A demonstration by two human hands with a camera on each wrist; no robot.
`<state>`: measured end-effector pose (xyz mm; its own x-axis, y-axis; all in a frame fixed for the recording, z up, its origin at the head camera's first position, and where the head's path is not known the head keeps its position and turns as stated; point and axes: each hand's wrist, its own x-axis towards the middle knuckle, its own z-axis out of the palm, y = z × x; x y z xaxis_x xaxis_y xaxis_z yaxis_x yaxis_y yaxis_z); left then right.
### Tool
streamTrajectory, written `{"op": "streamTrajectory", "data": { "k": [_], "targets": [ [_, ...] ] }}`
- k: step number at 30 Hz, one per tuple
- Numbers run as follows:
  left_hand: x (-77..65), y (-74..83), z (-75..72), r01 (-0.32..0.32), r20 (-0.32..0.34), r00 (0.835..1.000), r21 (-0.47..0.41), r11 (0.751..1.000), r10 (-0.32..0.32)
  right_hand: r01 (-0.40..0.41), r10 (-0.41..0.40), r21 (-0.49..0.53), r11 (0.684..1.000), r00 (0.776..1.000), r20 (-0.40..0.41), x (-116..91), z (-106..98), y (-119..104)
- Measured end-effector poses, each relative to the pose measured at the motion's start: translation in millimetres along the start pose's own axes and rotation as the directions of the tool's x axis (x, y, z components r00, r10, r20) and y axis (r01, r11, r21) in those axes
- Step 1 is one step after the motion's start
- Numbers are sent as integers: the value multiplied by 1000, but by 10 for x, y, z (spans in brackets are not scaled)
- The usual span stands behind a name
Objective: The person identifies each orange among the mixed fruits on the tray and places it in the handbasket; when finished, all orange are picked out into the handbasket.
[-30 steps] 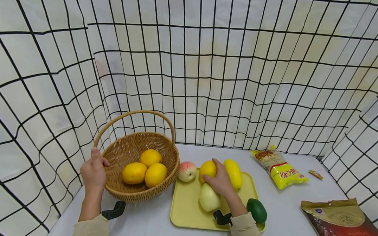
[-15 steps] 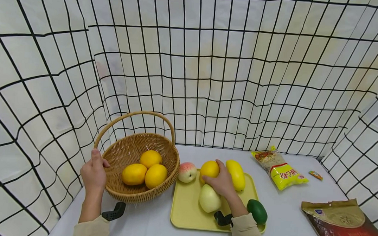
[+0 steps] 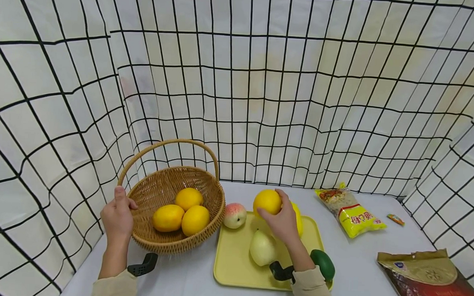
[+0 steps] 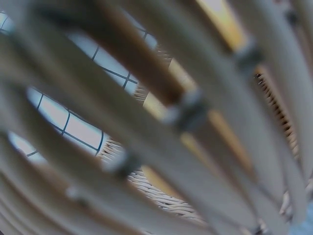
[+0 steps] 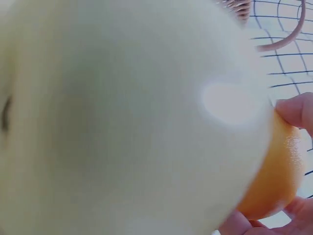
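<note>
My left hand [image 3: 117, 215] grips the wicker basket [image 3: 147, 192] at the left, where its handle meets the rim. The basket tilts toward me and holds three orange-yellow fruits [image 3: 168, 218]. Above the back of the yellow tray [image 3: 232, 267], my right hand [image 3: 283, 218] pinches an orange [image 3: 267, 202] between thumb and fingers. On the tray lies a pale pear [image 3: 262, 248], which fills most of the right wrist view and partly covers the orange [image 5: 279, 171]. Blurred wicker strands [image 4: 146, 127] fill the left wrist view; no hand shows there.
A peach [image 3: 235, 216] sits at the tray's back left corner, near the basket. A long yellow fruit [image 3: 298, 219] is partly behind my right hand. A dark green fruit [image 3: 323, 264] lies at the right edge. Farther right are a yellow bag [image 3: 351, 212], a small packet [image 3: 396, 219] and a red-gold pouch [image 3: 430, 280].
The orange has risen off the tray in my right hand, shifting slightly right, and now stands apart from the pear. My left hand and the basket have stayed in place.
</note>
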<state>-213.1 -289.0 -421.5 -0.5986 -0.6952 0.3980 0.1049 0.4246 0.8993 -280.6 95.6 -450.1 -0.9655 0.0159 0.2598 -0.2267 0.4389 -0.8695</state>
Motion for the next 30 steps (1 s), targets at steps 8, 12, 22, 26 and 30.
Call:
{"op": "streamTrajectory", "data": {
  "k": [8, 12, 22, 26, 30],
  "targets": [
    [11, 5, 9, -12, 0, 1000, -7, 1000, 12, 85, -78, 89, 992, 993, -85, -54, -62, -245],
    [21, 2, 21, -11, 0, 1000, -7, 1000, 11, 86, -80, 126, 988, 995, -53, -89, -69, -344],
    [6, -28, 21, -7, -8, 1000, 26, 1000, 7, 77, -93, 234, 969, 994, 58, -204, 34, -471],
    [3, -23, 25, -17, -8, 1000, 19, 1000, 17, 93, -132, 307, 947, 985, 108, -254, 89, -549],
    [4, -21, 23, -22, -23, 999, 14, 1000, 23, 116, -188, 372, 921, 969, 162, -347, 158, -722]
  ]
}}
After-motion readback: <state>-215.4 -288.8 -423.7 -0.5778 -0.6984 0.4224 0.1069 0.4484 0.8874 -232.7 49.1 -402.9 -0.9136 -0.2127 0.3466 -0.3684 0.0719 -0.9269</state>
